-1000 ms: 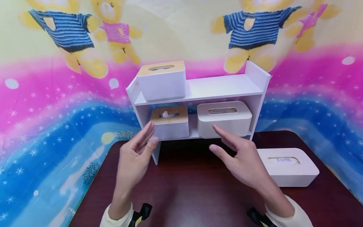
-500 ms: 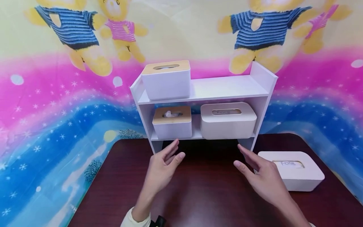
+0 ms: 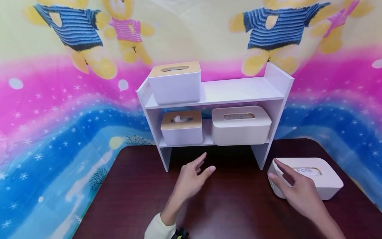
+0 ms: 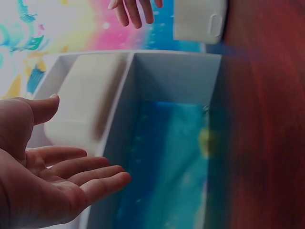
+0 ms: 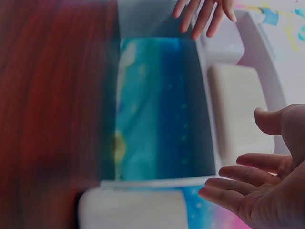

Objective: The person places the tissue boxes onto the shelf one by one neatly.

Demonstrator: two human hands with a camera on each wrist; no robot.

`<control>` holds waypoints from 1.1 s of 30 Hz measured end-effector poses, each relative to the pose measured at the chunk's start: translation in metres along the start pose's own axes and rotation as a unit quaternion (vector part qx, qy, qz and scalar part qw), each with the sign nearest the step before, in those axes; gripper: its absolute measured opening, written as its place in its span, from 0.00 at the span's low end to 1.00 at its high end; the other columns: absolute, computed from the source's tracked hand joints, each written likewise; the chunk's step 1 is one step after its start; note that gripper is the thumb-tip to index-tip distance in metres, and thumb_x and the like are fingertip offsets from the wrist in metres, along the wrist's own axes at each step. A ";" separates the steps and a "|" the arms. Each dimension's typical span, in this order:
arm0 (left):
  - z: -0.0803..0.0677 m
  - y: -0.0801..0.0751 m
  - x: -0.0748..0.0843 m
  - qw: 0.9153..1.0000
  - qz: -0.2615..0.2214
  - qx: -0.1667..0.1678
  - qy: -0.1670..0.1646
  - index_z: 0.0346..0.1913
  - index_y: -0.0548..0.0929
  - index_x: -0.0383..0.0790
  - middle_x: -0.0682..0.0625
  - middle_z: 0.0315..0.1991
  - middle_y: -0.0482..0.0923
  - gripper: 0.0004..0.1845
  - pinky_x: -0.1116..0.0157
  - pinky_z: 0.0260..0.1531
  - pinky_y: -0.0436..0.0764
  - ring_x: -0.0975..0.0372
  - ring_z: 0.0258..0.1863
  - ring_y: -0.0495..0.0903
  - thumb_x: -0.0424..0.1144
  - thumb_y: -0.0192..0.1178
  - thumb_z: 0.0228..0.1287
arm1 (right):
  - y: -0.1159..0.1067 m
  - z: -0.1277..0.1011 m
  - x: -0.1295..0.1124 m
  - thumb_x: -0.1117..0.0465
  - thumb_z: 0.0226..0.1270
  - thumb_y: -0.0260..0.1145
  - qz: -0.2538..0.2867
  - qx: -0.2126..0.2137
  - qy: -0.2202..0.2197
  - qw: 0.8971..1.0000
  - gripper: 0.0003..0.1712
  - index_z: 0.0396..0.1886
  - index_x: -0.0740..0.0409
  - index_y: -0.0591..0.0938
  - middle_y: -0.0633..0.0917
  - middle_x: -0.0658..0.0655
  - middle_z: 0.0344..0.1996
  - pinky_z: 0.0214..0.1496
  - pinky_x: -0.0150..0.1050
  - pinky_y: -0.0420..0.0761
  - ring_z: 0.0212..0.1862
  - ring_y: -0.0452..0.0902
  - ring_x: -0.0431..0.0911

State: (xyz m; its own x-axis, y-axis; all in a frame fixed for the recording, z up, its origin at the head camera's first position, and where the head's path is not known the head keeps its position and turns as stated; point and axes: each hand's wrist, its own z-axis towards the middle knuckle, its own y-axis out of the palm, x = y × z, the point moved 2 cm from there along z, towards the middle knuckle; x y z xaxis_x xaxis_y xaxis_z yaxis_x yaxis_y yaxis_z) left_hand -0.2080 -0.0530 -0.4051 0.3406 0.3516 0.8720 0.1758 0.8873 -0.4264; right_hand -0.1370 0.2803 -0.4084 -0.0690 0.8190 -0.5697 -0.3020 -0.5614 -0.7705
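Observation:
My left hand (image 3: 191, 181) hovers over the table in front of the shelf, holding nothing, with relaxed fingers and the thumb apart. To the right, my right hand (image 3: 302, 192) overlaps the left end of a cream tissue box (image 3: 329, 179) on the table; its fingers are extended and hold nothing. Lettering like "Face" shows in that box's oval slot. In the left wrist view the palm of my left hand (image 4: 62, 181) faces up, its fingers spread a little. The right wrist view shows my right hand (image 5: 267, 183) likewise empty, near the shelf and the box.
A white two-tier shelf (image 3: 238, 90) stands at the back of the dark table (image 3: 134, 199). On top is a wood-lidded tissue box (image 3: 176, 89); below sit a smaller wood-lidded one (image 3: 182, 135) and a cream tissue box (image 3: 241, 133). A printed cloth (image 3: 194, 36) hangs behind.
Both hands have moved right and lower, away from the lower shelf. The right hand now overlaps the cream tissue box on the table. The boxes keep their places while the head view shifts slightly.

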 end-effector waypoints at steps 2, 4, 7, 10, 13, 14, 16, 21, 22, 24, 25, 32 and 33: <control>0.003 0.010 -0.001 1.000 0.009 -0.011 0.000 0.79 0.73 0.41 0.43 0.76 0.74 0.35 0.50 0.67 0.83 0.52 0.74 0.78 0.52 0.67 0.77 | -0.004 -0.002 0.011 0.43 0.78 0.69 -0.008 -0.001 0.013 1.000 0.39 0.80 0.55 0.73 0.83 0.79 0.62 0.42 0.50 0.81 0.56 0.84 0.73; 0.007 0.019 -0.001 1.000 0.016 -0.023 -0.004 0.79 0.73 0.41 0.43 0.76 0.74 0.36 0.50 0.66 0.84 0.52 0.74 0.78 0.53 0.67 0.77 | -0.008 -0.003 0.021 0.42 0.79 0.68 -0.012 -0.006 0.025 1.000 0.40 0.82 0.54 0.72 0.81 0.79 0.63 0.44 0.56 0.82 0.55 0.84 0.74; 0.011 0.034 0.000 0.999 0.027 -0.041 -0.015 0.80 0.73 0.43 0.43 0.77 0.74 0.36 0.49 0.65 0.85 0.51 0.71 0.81 0.56 0.66 0.77 | -0.014 -0.006 0.034 0.42 0.79 0.68 -0.018 -0.004 0.035 0.999 0.40 0.83 0.53 0.70 0.79 0.79 0.66 0.47 0.65 0.81 0.57 0.83 0.77; 0.014 0.049 0.002 0.997 0.042 -0.058 -0.025 0.80 0.73 0.45 0.45 0.77 0.75 0.37 0.51 0.62 0.87 0.53 0.66 0.85 0.58 0.65 0.76 | -0.021 -0.007 0.045 0.42 0.79 0.67 -0.026 -0.003 0.045 0.999 0.42 0.84 0.52 0.68 0.76 0.81 0.68 0.50 0.70 0.77 0.63 0.77 0.79; 0.017 0.063 0.004 0.996 0.048 -0.072 -0.028 0.80 0.73 0.46 0.44 0.70 0.82 0.37 0.62 0.51 0.88 0.62 0.45 0.89 0.58 0.66 0.76 | -0.028 -0.007 0.055 0.42 0.79 0.68 -0.040 0.005 0.060 0.997 0.43 0.85 0.54 0.66 0.74 0.85 0.67 0.51 0.74 0.76 0.64 0.75 0.82; 0.018 0.067 0.004 0.996 0.045 -0.077 -0.029 0.80 0.73 0.46 0.45 0.61 0.89 0.37 0.66 0.45 0.87 0.66 0.36 0.85 0.58 0.66 0.75 | -0.030 -0.007 0.058 0.42 0.79 0.68 -0.045 0.010 0.064 0.997 0.44 0.84 0.55 0.66 0.74 0.85 0.66 0.51 0.75 0.75 0.63 0.74 0.82; 0.020 0.075 0.005 0.995 0.043 -0.084 -0.030 0.80 0.74 0.45 0.50 0.38 0.90 0.37 0.70 0.39 0.82 0.69 0.22 0.71 0.58 0.67 0.75 | -0.033 -0.007 0.064 0.40 0.78 0.68 -0.064 0.015 0.081 0.995 0.46 0.84 0.58 0.65 0.74 0.87 0.65 0.52 0.78 0.74 0.63 0.73 0.84; 0.023 0.096 0.007 0.994 0.053 -0.086 -0.033 0.80 0.74 0.45 0.51 0.61 0.89 0.38 0.63 0.64 0.84 0.63 0.55 0.89 0.59 0.66 0.75 | -0.039 -0.010 0.081 0.37 0.78 0.66 -0.109 0.017 0.123 0.986 0.49 0.84 0.61 0.62 0.71 0.90 0.64 0.57 0.82 0.72 0.63 0.67 0.86; 0.023 0.100 0.007 0.994 0.057 -0.084 -0.035 0.79 0.74 0.45 0.50 0.70 0.82 0.38 0.60 0.71 0.81 0.61 0.66 0.84 0.60 0.66 0.75 | -0.041 -0.011 0.084 0.36 0.79 0.65 -0.115 0.014 0.132 0.984 0.50 0.85 0.62 0.61 0.70 0.90 0.64 0.58 0.82 0.71 0.63 0.67 0.86; 0.024 0.109 0.007 0.994 0.061 -0.084 -0.040 0.80 0.74 0.46 0.51 0.76 0.76 0.38 0.59 0.73 0.79 0.60 0.75 0.76 0.61 0.66 0.75 | -0.044 -0.014 0.090 0.35 0.78 0.65 -0.124 0.018 0.136 0.983 0.51 0.84 0.63 0.61 0.76 0.88 0.60 0.53 0.77 0.78 0.55 0.73 0.83; 0.024 0.113 0.008 0.994 0.061 -0.084 -0.042 0.80 0.74 0.46 0.51 0.76 0.76 0.38 0.59 0.73 0.79 0.60 0.75 0.76 0.61 0.66 0.74 | -0.045 -0.015 0.093 0.35 0.78 0.65 -0.128 0.021 0.137 0.982 0.51 0.84 0.64 0.61 0.81 0.86 0.53 0.47 0.72 0.82 0.48 0.76 0.79; 0.022 0.139 0.014 0.993 0.060 -0.085 -0.054 0.80 0.74 0.49 0.51 0.74 0.78 0.39 0.64 0.71 0.80 0.63 0.73 0.78 0.62 0.68 0.72 | -0.053 -0.017 0.115 0.34 0.76 0.68 -0.130 0.049 0.146 0.980 0.56 0.86 0.63 0.56 0.83 0.76 0.36 0.33 0.53 0.77 0.39 0.76 0.65; 0.022 0.143 0.015 0.993 0.059 -0.087 -0.055 0.80 0.74 0.50 0.52 0.74 0.78 0.39 0.64 0.71 0.80 0.64 0.72 0.78 0.62 0.68 0.72 | -0.053 -0.018 0.118 0.35 0.76 0.67 -0.124 0.051 0.155 0.979 0.56 0.86 0.62 0.54 0.85 0.75 0.42 0.35 0.56 0.79 0.42 0.78 0.68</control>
State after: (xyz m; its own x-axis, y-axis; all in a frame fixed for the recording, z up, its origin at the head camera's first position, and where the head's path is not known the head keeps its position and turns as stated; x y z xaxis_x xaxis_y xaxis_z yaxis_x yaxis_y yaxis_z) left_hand -0.1980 0.0855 -0.4480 0.2671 0.4888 0.8305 0.3009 0.7764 -0.5538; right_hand -0.1122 0.4048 -0.4401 0.3049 0.8446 -0.4400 -0.3671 -0.3220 -0.8726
